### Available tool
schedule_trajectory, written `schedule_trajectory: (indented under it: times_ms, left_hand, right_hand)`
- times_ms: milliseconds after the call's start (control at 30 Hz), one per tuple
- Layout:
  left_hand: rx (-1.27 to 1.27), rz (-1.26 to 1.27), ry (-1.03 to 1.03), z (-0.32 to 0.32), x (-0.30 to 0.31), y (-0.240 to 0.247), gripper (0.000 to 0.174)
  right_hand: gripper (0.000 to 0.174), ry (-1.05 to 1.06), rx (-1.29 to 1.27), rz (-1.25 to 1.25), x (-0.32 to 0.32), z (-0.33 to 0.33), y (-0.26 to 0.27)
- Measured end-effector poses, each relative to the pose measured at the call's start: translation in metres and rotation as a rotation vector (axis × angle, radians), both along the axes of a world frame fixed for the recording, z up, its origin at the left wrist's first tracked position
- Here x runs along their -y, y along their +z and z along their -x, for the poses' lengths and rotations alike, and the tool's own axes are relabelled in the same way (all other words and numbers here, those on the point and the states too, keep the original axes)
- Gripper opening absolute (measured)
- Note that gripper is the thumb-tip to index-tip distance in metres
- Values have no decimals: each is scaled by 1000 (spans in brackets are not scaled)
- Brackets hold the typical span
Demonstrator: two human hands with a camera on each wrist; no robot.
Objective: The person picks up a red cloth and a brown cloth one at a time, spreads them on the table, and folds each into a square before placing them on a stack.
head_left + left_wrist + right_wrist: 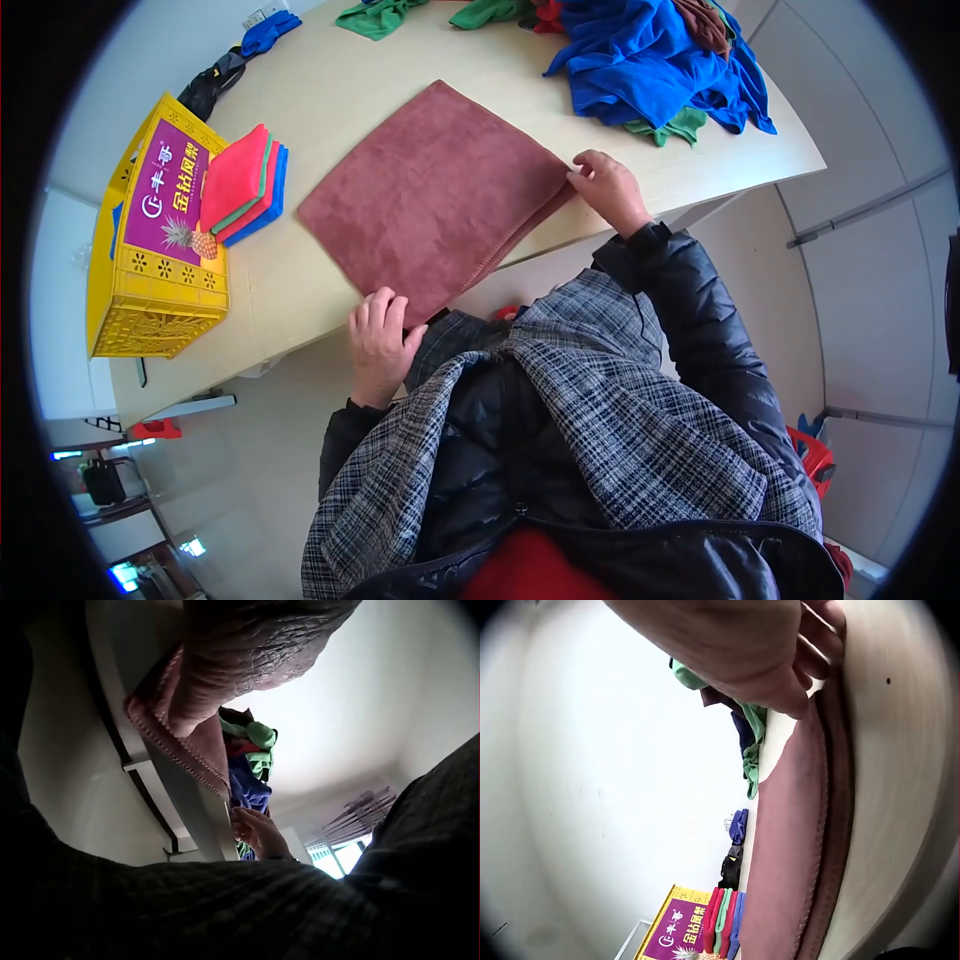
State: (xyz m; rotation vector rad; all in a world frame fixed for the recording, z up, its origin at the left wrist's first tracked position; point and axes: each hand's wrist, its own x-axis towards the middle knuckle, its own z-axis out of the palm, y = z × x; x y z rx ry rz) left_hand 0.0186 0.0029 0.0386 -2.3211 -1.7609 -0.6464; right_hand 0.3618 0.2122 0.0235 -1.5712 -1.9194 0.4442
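Observation:
A reddish-brown towel (430, 190) with stitched edges lies folded and fairly flat on the table, one corner at the near edge. My left hand (378, 335) holds that near corner, its fingers over the cloth; in the left wrist view, the thumb lies against the stitched towel (206, 754). At the towel's right corner, my right hand (610, 188) pinches the cloth between thumb and fingers. The right wrist view shows the stacked layers of the towel (791, 847) running away from my right hand (742, 652).
To the left stands a yellow crate (160, 300) with a purple sign; folded red, green and blue cloths (240, 185) lean against it. A blue cloth heap (650, 60) covers the back right. Green cloths (380, 15) lie along the back. The near table edge (290, 345) borders my lap.

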Motion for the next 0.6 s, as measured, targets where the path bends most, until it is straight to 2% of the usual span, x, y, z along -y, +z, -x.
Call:
schedule_trajectory:
  times_ms: [167,300,400,433,533,567,600]
  left_hand:
    - [-64,-84,78,-2,1,-22,32]
    - [-50,-135,38,2,3,-29,28]
    - [179,-205,178,5,18,-42,23]
    - [180,-204,178,5,22,-45,23]
    - [641,278,570,5,34,-52,15]
    - [643,277,578,6,34,-59,15]
    - [880,308,539,9,32,-71,16]
  right_hand:
    - [27,-1,96,-20,-17,9,-8]
    - [24,21,124,-38,-28,16,-13]
    - [21,16,127,-28,-33,16,-16]
    - [21,15,129,-27,-33,16,-14]
    - [15,23,76,169,-36,17,-7]
    - [15,31,77,170,-37,19,-5]
    - [15,31,69,145,-37,19,-3]
